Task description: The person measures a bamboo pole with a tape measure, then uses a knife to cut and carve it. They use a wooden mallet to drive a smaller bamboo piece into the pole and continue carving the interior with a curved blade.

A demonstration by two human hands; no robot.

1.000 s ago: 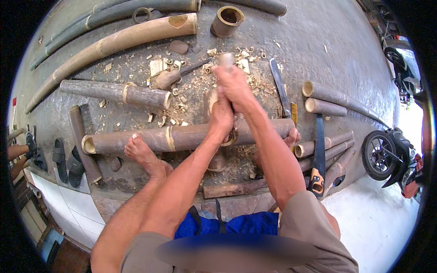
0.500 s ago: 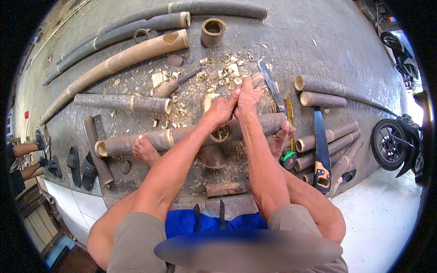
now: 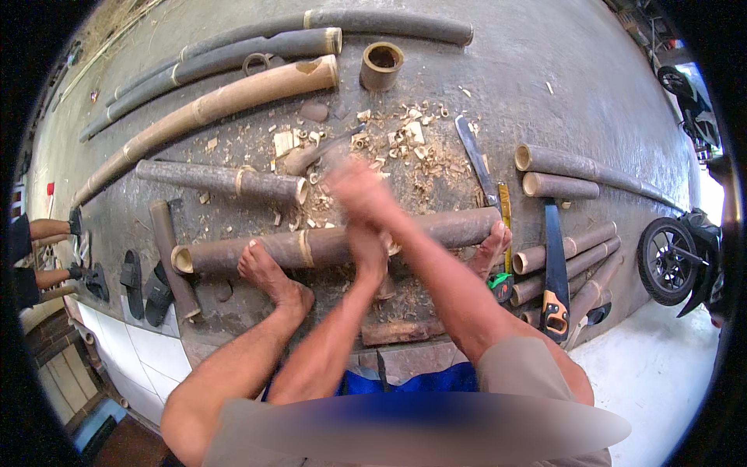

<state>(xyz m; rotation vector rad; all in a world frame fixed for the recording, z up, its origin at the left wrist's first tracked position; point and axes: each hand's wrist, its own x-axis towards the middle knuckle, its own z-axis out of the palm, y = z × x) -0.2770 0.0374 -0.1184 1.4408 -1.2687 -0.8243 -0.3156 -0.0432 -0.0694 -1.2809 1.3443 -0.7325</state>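
A thick brown bamboo pole (image 3: 436, 231) lies crosswise before me, with my bare feet against it at both sides. My left hand (image 3: 369, 245) is at the pole's middle, its fingers curled; what they grip is hidden. Above and slightly left of it, my right hand (image 3: 359, 191) is smeared by motion, and its fingers cannot be made out. A brownish blur shows at its far side, too unclear to name. A short bamboo piece (image 3: 385, 288) shows partly below the pole. Pale wood chips (image 3: 416, 136) and a wooden-handled blade (image 3: 303, 159) lie beyond my hands.
A long knife (image 3: 473, 156) and a yellow tape measure (image 3: 506, 226) lie at the pole's right end. Farther right are a handsaw (image 3: 555, 265) and cut bamboo pieces (image 3: 560, 187). Long bamboo poles (image 3: 233, 105) lie at the far left, with a bamboo cup (image 3: 382, 66) nearby. A motorcycle wheel (image 3: 668, 259) stands right.
My hands were close together over the pole's middle. My right hand has swung left, with its forearm now slanting across, and my left hand has dropped nearer to me. The view has shifted slightly.
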